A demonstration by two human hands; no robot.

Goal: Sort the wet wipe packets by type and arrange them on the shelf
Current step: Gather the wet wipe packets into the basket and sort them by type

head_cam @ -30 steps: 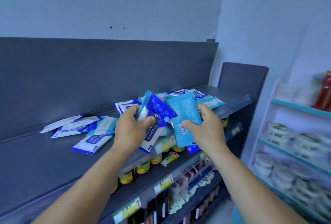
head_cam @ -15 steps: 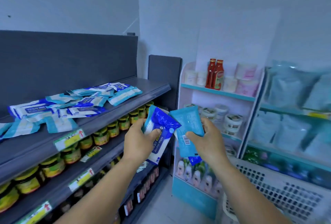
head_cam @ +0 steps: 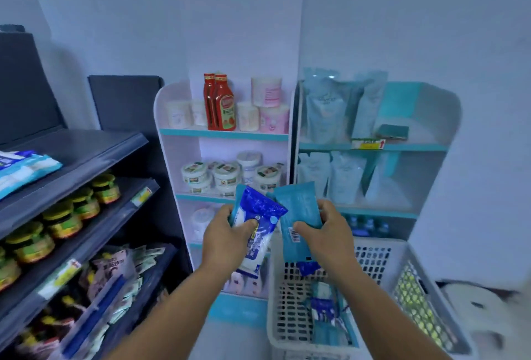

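A dark blue and white wet wipe packet (head_cam: pixel 255 224) is gripped by the left hand (head_cam: pixel 227 240), the thumb curled over its front and the fingers wrapped behind. Just beside it, a teal packet (head_cam: pixel 298 216) with a barcode at its lower end is pinched by the right hand (head_cam: pixel 324 233), thumb on the front, fingers closed behind; a dark blue edge of another packet (head_cam: pixel 308 267) is seen below it. Both packets are held upright and touch at their upper edges, above the near corner of a white perforated basket (head_cam: pixel 373 256), in which more packets (head_cam: pixel 324 310) are lying. At far left, a few packets (head_cam: pixel 23 170) are left on the top board of the dark shelf (head_cam: pixel 94 147). Jars with green lids (head_cam: pixel 83 204) are lined up on the board beneath. Behind the hands, red bottles (head_cam: pixel 219 102) and white tubs (head_cam: pixel 227 174) are displayed on a white-and-teal rack (head_cam: pixel 224 135).
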